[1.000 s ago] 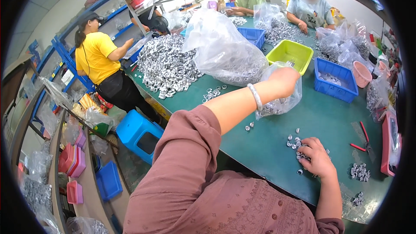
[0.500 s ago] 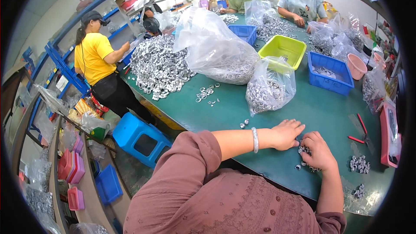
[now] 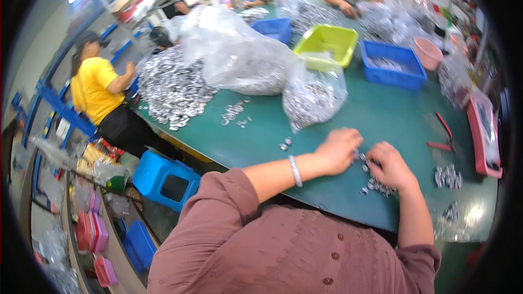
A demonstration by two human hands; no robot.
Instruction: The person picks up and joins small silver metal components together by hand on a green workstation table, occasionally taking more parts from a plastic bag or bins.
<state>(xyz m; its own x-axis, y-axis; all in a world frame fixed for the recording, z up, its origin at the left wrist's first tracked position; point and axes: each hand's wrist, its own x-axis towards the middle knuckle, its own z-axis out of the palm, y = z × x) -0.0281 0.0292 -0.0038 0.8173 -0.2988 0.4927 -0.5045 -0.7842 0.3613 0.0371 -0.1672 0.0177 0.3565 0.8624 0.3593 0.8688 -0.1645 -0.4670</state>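
Note:
My left hand, with a pale bracelet on its wrist, rests over the green table. Its fingers are curled and slightly blurred, and what they hold is hidden. Close to its right is my right hand, fingers bent down and closed at the tips, where small shiny pieces show. A little heap of small silver metal pieces lies under and beside the right palm. Just beyond my left wrist lie a few loose silver pieces. A clear plastic bag full of similar pieces stands farther back.
Red-handled pliers, two small piles of pieces and a pink tray are at right. Behind stand a lime-green basin, a blue bin and a large silver heap. Co-workers stand around; a blue stool is at left.
The whole view has shifted, so the table's things sit farther left and higher. My left fingers, stretched out before, are now curled in. My right hand stays by the small heap, with more of the heap showing.

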